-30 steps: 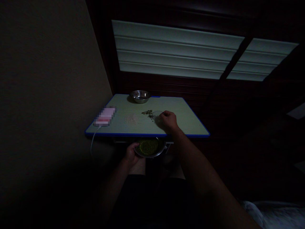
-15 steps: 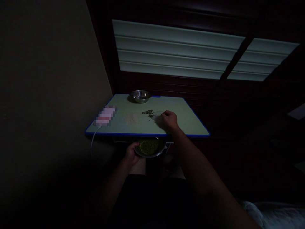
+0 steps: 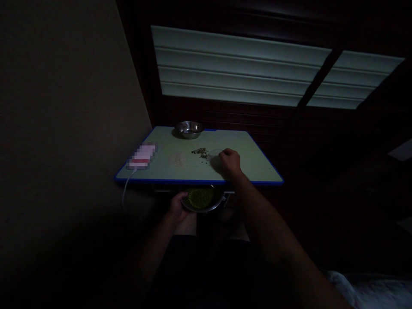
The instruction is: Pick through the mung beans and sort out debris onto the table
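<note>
My left hand (image 3: 177,205) grips the left rim of a metal bowl (image 3: 215,207), thumb over the edge. The bowl sits below the table's front edge, above my lap. Inside it are small green grains that look like mung beans (image 3: 200,197). Over the right half of the table, my right hand (image 3: 230,160) is closed, fingers curled down. A clear, round-edged thing (image 3: 213,153) lies at its fingertips; whether the fingers hold it is unclear. Just left of that is a loose patch of dark bits (image 3: 201,152). A pale, grainy patch (image 3: 177,160) lies farther left.
The pale green table (image 3: 254,159) has a blue rim. A shiny metal bowl (image 3: 189,130) stands at its back edge. A blurred pink phone-like device (image 3: 142,156) lies at the left, with a white cable (image 3: 124,193) hanging down. A wall and dark louvred panels surround the table.
My right hand has shifted very slightly to the right, staying closed. My left hand and the bowl of green grains have stayed in place.
</note>
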The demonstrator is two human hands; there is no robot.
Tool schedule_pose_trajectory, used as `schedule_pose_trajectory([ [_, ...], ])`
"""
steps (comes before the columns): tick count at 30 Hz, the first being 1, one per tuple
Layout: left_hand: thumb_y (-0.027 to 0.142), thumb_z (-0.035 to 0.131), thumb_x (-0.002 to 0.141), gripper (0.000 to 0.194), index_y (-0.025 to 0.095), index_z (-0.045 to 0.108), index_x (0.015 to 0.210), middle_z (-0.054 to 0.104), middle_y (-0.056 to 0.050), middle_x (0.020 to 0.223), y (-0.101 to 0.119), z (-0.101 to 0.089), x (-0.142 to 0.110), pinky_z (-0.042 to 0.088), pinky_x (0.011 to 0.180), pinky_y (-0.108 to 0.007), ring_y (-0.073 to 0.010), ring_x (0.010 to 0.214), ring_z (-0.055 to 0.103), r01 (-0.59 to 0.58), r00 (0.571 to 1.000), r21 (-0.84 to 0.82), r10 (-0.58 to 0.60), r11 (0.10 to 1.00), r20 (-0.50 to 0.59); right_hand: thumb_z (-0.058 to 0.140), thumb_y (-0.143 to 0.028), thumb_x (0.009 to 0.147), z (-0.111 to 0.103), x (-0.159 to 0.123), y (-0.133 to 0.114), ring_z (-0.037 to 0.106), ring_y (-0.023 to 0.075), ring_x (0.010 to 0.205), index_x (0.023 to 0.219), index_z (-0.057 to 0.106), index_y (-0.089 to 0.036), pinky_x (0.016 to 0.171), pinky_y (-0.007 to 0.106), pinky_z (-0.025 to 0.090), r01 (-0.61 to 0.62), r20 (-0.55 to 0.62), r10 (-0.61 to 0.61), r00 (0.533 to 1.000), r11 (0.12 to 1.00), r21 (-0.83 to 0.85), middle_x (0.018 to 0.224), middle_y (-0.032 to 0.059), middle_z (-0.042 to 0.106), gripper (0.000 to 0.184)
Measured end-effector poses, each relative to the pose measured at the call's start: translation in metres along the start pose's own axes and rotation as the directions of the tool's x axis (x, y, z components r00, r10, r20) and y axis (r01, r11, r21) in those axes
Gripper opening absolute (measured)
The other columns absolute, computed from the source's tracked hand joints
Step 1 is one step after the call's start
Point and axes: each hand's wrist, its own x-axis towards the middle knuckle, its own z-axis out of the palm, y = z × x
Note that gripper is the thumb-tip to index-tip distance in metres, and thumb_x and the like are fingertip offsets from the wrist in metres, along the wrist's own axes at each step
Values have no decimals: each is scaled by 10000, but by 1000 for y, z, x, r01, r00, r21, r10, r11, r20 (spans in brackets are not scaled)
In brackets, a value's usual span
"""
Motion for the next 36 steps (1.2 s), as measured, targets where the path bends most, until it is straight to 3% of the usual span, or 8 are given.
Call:
schedule_pose_trajectory([
  [13, 161, 552, 689, 230, 114, 720, 839, 767, -111, 806, 2, 6, -5, 557, 857, -442, -262, 785, 719, -9, 1000, 8, 9, 1000, -12, 492, -299, 670, -2, -1, -1, 537, 147, 657, 630, 622, -186, 616, 255, 359, -4, 16, 4, 1000, 1000, 26, 612, -7, 581, 177],
  [24, 148, 560, 677, 263, 93, 721, 877, 765, -124, 820, -1, 0, 2, 556, 833, -422, -265, 799, 718, -18, 1000, -33, 18, 999, 21, 503, -325, 659, -3, -1, -1, 510, 140, 632, 648, 647, -171, 592, 243, 353, -64, -12, 65, 998, 996, 67, 583, -14, 572, 212],
  [36, 156, 550, 693, 253, 76, 715, 867, 759, -133, 784, 1, 2, -1, 565, 775, -435, -263, 722, 709, 8, 1000, -14, -8, 1000, 3, 517, -295, 646, 0, 1, 3, 547, 149, 643, 659, 670, -165, 599, 247, 373, -31, 57, 29, 998, 999, 29, 595, -3, 583, 201],
])
